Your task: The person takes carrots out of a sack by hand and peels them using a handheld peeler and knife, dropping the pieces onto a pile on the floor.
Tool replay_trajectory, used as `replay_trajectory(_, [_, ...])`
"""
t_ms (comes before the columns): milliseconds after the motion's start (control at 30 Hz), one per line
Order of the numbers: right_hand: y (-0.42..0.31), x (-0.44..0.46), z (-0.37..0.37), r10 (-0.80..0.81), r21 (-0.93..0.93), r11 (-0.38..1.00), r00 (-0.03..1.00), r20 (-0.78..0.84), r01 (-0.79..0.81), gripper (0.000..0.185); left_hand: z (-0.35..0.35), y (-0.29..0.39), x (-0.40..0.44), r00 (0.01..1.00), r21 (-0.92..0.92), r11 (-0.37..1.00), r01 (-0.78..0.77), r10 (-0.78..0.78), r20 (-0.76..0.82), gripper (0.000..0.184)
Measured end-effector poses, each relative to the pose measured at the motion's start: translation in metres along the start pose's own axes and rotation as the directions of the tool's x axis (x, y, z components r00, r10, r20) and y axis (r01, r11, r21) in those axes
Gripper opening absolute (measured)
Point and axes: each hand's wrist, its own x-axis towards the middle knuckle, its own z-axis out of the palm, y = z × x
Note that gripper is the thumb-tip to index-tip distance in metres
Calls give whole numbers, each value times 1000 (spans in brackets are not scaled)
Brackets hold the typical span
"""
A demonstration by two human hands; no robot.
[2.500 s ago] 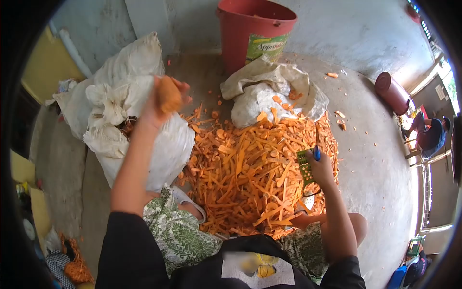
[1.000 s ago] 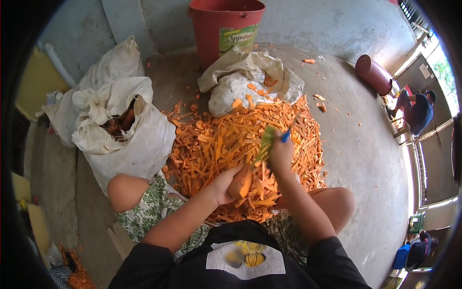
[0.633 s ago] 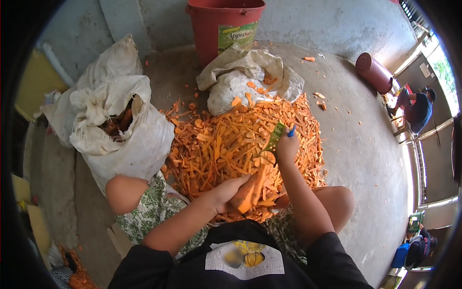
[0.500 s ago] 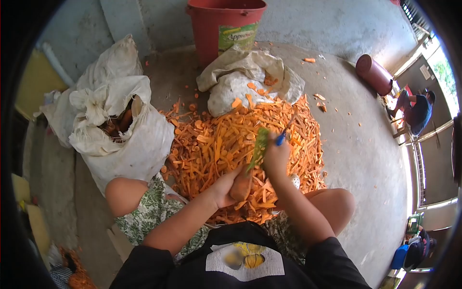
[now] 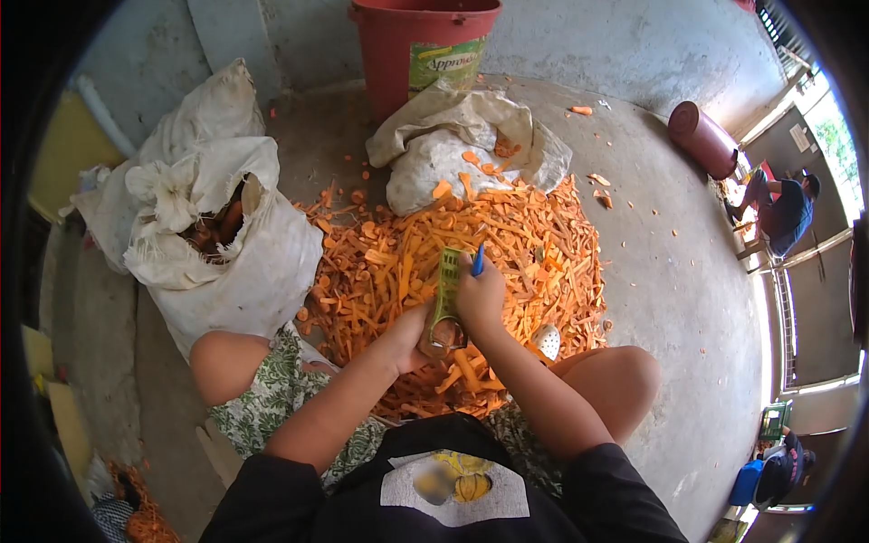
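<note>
My left hand (image 5: 412, 337) is closed round a thick carrot (image 5: 433, 342), low over a heap of orange peelings (image 5: 398, 271). In my right hand (image 5: 482, 297) is a green peeler (image 5: 448, 282), its blade end lying over the carrot. A blue-handled knife (image 5: 478, 261) also sticks up from the right hand's fingers, its blade pointing away from me. My fingers partly hide the carrot and the peeler's grip.
White sacks stand at the left; the nearer sack (image 5: 231, 276) is open, with dark roots inside. A crumpled sack (image 5: 425, 176) and a red bin (image 5: 380, 54) are beyond the heap. Two people, a seated person (image 5: 786, 217) and a lower-right person (image 5: 789, 471), are at right.
My right hand has moved left and toward me, bringing the peeler from beyond the carrot down over it. The knife has moved with that hand. My left hand still holds the carrot.
</note>
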Motion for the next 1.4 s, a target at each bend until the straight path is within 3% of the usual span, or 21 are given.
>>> replay_trajectory(100, [6, 4, 6, 11, 85, 996, 1000, -7, -11, 30, 1, 4, -1, 1000, 3, 1000, 2, -2, 7, 35])
replay_trajectory(167, [3, 4, 3, 52, 74, 996, 999, 1, -52, 30, 10, 7, -5, 993, 43, 999, -1, 7, -119, 37])
replay_trajectory(300, [8, 6, 4, 131, 91, 987, 991, 16, -131, 30, 2, 5, -1, 987, 27, 1000, -13, 17, -160, 37])
replay_trajectory(400, [18, 12, 7, 223, 122, 969, 974, -39, -216, 30, 3, 1, 3, 982, -64, 991, -121, 109, -157, 36])
replay_trajectory(467, [22, 12, 5, 279, 156, 950, 959, -42, -270, 30, 20, 1, 1, 908, -125, 967, -224, 160, -387, 35])
replay_trajectory(533, [24, 17, 3, 334, 191, 928, 942, -42, -320, 30, 20, 1, 4, 885, -179, 951, -254, 153, -440, 35])
replay_trajectory(567, [25, 23, 0, 447, 271, 876, 883, -145, -399, 30, 20, 1, 5, 860, -231, 931, -283, 140, -490, 36])
replay_trajectory(600, [27, 31, -4, 556, 357, 812, 797, -235, -461, 29, 18, 1, -1, 861, -233, 931, -282, 138, -490, 36])
replay_trajectory(667, [54, 69, -41, 728, 678, 605, 635, -258, -417, 27, 12, 9, -24, 989, -218, 966, -142, 145, -1, 35])
replay_trajectory(700, [54, 69, -43, 730, 684, 599, 634, -254, -417, 27, 16, 13, -33, 991, -182, 975, -130, 127, -30, 34])
replay_trajectory(767, [51, 66, -46, 486, 539, 778, 853, -188, -324, 26, 7, 7, -28, 988, -163, 976, -143, 130, -84, 33])
replay_trajectory(800, [44, 60, -43, 483, 540, 778, 856, -188, -321, 26, 6, 5, -25, 981, -154, 975, -161, 141, -132, 33])
replay_trajectory(867, [19, 35, -31, 420, 502, 778, 907, 34, -379, 27, 13, 4, -20, 974, -185, 967, -176, 145, -172, 32])
replay_trajectory(967, [-19, -4, -27, 316, 441, 821, 932, 178, -362, 27, 18, -2, -13, 975, -176, 982, -74, 34, -218, 32])
replay_trajectory(1067, [-10, -13, -15, 127, 206, 968, 986, 108, -147, 26, 18, -9, -10, 994, -237, 972, 7, -32, -102, 32])
replay_trajectory(1133, [-24, -20, -20, 111, 175, 977, 991, 75, -122, 26, 27, -12, -8, 983, -281, 960, -8, -44, -179, 32])
replay_trajectory(1200, [-25, -22, -21, 93, 141, 985, 994, 51, -99, 26, 21, -17, -3, 996, -234, 972, -19, -1, -85, 35])
replay_trajectory(1233, [-16, -19, -19, 46, -8, 999, 999, -4, -46, 26, 19, -18, -6, 996, -238, 971, -22, 1, -88, 35])
replay_trajectory(1267, [-4, -15, -19, -9, -158, 987, 998, -58, 0, 26, 17, -17, -10, 994, -31, 997, 69, -71, -87, 36])
replay_trajectory(1333, [38, 35, -29, -69, -153, 988, 934, -351, 15, 27, 26, -21, -21, 978, 322, 923, 209, -193, -81, 40])
replay_trajectory(1400, [54, 67, -57, 215, 40, 975, 896, -390, -216, 33, 40, -35, -27, 975, 220, 952, 212, -220, 14, 41])
